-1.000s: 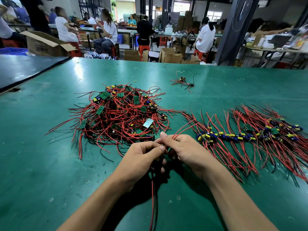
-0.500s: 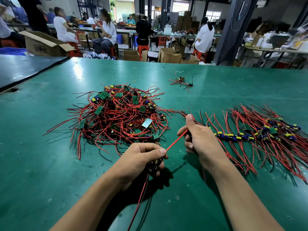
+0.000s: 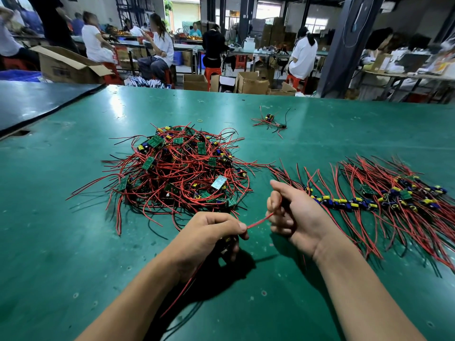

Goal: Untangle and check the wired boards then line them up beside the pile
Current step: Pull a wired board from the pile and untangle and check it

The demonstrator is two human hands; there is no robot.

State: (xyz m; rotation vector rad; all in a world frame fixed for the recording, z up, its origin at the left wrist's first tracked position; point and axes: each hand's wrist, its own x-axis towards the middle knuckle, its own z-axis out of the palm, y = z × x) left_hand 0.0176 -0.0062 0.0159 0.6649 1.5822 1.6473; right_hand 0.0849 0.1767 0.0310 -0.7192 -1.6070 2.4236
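Note:
A tangled pile [image 3: 177,168] of small green boards with red and black wires lies on the green table, ahead of my hands. To its right stretches a row of boards [image 3: 369,200] laid side by side, wires fanned out. My left hand [image 3: 211,232] is closed on one wired board, mostly hidden in the fist, its red and black leads hanging toward me. My right hand [image 3: 293,212] pinches a red wire [image 3: 258,221] of that board, stretched taut between both hands, just above the table.
A small separate bunch of wired boards [image 3: 270,121] lies farther back on the table [image 3: 73,242]. A dark mat [image 3: 37,104] covers the far left corner. Beyond the table edge stand cardboard boxes [image 3: 251,82] and seated people at benches.
My hands, first joined together near the pile, have drawn apart. The right hand slid along the red wire and pulled it straight from the board in my left hand.

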